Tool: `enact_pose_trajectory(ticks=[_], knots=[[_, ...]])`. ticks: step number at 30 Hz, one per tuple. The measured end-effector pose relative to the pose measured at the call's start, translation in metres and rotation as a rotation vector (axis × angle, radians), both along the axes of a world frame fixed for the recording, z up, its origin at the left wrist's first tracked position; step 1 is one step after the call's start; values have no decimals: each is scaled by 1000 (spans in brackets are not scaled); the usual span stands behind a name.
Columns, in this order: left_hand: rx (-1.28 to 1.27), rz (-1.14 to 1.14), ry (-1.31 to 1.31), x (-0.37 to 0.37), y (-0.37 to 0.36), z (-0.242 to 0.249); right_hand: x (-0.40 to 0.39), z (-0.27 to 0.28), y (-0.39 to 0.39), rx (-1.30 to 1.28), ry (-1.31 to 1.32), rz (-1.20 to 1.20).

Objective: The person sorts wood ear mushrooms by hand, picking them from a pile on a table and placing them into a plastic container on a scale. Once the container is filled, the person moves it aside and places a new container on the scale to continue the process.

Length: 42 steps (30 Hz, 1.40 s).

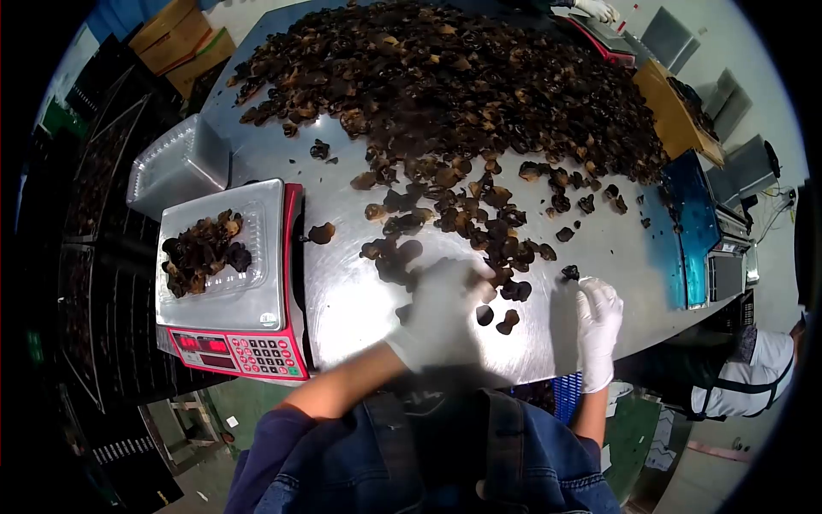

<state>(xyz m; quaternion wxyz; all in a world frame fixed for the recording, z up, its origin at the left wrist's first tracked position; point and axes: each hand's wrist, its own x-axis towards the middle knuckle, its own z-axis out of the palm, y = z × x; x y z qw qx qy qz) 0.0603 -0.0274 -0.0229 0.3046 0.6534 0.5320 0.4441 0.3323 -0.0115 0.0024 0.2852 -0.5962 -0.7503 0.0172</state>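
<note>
My left hand (pixel 445 313), in a white glove, is over the loose wood ear mushrooms (pixel 505 248) at the near middle of the steel table. Motion smears its fingers, so their grip cannot be made out. To its right is my right hand (pixel 599 325), also gloved, near the table's front edge with its fingers curled in. What they hold, if anything, is hidden. A small dark mushroom piece (pixel 570 271) lies just beyond those fingertips. On the red digital scale (pixel 231 343) at left, a clear plastic tray (pixel 255 272) holds a clump of wood ear mushrooms (pixel 201 257).
A big heap of wood ear mushrooms (pixel 454 77) covers the far table. Nested clear trays (pixel 180 163) stand behind the scale. A blue-framed device (pixel 693 231) sits at the right edge. Another person's gloved hand (pixel 597 9) is near a second scale (pixel 604 38).
</note>
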Motion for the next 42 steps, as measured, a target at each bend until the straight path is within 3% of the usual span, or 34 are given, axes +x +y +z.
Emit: enact_pose_trajectory(ticks=[2, 4, 5, 7, 8, 9, 10, 11, 13, 16, 18, 20, 22, 24, 28, 29, 31, 33, 34, 36, 38, 42], knots=[[-152, -448, 53, 39, -36, 30, 2, 7, 4, -75, -60, -39], [186, -671, 52, 66, -62, 2, 0, -2, 17, -185, 119, 14], [191, -675, 51, 64, -58, -3, -9, -3, 21, -205, 133, 31], [318, -677, 353, 49, -47, -5, -29, -16, 32, -8, 20, 128], [21, -573, 446, 41, -43, 3, -43, -26, 35, 34, -41, 98], [-37, -540, 453, 30, -37, 5, -64, -25, 35, -28, -30, 94], [-93, -507, 460, 18, -32, 5, -80, -13, 37, -269, -5, 195], [-35, -370, 402, 3, -31, 6, -88, -56, 29, -132, -83, 227], [13, -104, 350, -23, -33, 14, -112, -70, 13, -93, -79, 353], [-46, 167, 419, -63, -48, 13, -122, -45, -7, -55, -32, 448], [-102, 295, 504, -82, -58, 3, -104, -32, 6, 138, 40, 386], [-117, 311, 472, -92, -67, -2, -77, -26, 25, 40, 215, 180], [-134, 299, 489, -93, -70, -4, -56, -34, 46, 6, -10, -103], [-212, 268, 480, -87, -68, 0, -36, -59, 66, -63, -258, -133], [-184, 192, 435, -79, -66, 6, -24, -62, 63, 56, -283, 16], [-189, 198, 436, -81, -67, 9, -26, -40, 46, 32, -303, 36], [-179, 213, 447, -86, -67, 13, -2, -16, 3, 24, -562, 241], [-178, 246, 479, -92, -69, 8, 29, 23, -35, -622, -657, 420], [-174, 277, 510, -94, -69, 3, 39, 29, -43, -685, -614, 427], [-191, 269, 516, -94, -68, -4, 22, 32, -39, -433, -622, 281], [-152, 195, 443, -86, -63, -6, -1, 10, -8, -137, -270, 220], [-147, 130, 432, -73, -63, 21, -62, -33, 64, -105, -41, 170]])
